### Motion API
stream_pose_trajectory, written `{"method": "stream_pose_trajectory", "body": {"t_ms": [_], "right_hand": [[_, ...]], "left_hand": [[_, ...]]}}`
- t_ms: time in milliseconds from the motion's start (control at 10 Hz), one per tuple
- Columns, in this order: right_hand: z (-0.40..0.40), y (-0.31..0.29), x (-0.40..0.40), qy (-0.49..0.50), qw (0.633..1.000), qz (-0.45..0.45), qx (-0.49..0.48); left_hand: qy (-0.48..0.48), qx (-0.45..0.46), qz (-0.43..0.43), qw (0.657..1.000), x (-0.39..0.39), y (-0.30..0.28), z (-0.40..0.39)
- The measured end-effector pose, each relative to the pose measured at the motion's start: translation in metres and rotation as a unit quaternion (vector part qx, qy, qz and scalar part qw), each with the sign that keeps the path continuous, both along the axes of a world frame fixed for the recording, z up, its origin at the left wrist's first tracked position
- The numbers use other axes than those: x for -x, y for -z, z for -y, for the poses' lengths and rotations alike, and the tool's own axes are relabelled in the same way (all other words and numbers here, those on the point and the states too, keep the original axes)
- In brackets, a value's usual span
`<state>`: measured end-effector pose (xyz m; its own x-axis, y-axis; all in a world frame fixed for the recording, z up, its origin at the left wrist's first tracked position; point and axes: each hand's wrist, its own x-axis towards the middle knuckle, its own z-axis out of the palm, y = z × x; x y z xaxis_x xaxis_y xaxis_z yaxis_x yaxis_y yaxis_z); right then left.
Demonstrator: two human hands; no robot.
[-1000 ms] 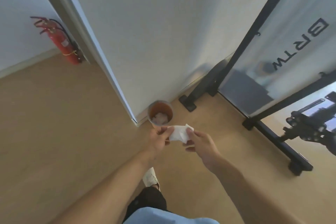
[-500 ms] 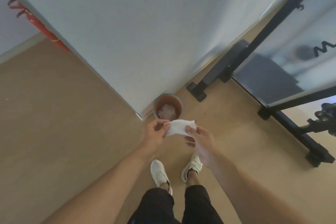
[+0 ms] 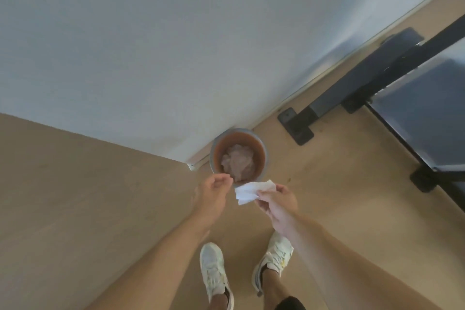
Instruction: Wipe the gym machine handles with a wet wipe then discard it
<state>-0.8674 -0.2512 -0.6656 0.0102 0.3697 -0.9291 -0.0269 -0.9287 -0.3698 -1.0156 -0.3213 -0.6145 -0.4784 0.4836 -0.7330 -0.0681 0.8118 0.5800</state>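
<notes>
A white wet wipe (image 3: pixel 249 192) hangs folded from the fingertips of my right hand (image 3: pixel 275 202), just in front of the near rim of a small round bin (image 3: pixel 217 145). The bin has a brown inside, holds crumpled wipes, and stands on the floor against the wall corner. My left hand (image 3: pixel 212 192) is beside the wipe on its left, apart from it, with thumb and fingers loosely curled and nothing between them.
A white wall (image 3: pixel 176 45) fills the top of the view, its corner just left of the bin. The black gym machine frame (image 3: pixel 377 78) with its floor feet stands at the right. My two white shoes (image 3: pixel 214 269) are on the wooden floor below my hands.
My left hand has let go of the wipe, which now hangs from my right hand alone. I have stepped closer, so the bin sits right under my hands.
</notes>
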Motion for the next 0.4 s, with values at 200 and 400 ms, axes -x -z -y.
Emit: {"method": "stream_pose_trajectory", "body": {"t_ms": [200,400], "right_hand": [[-0.008,0.094,0.018,0.044,0.998,0.001,0.034],[-0.013,0.121,0.034,0.033,0.998,-0.018,0.052]], "left_hand": [[0.077,0.042,-0.037,0.995,-0.004,0.057,0.014],[0.052,0.038,-0.068,0.996,-0.004,0.068,0.018]]}}
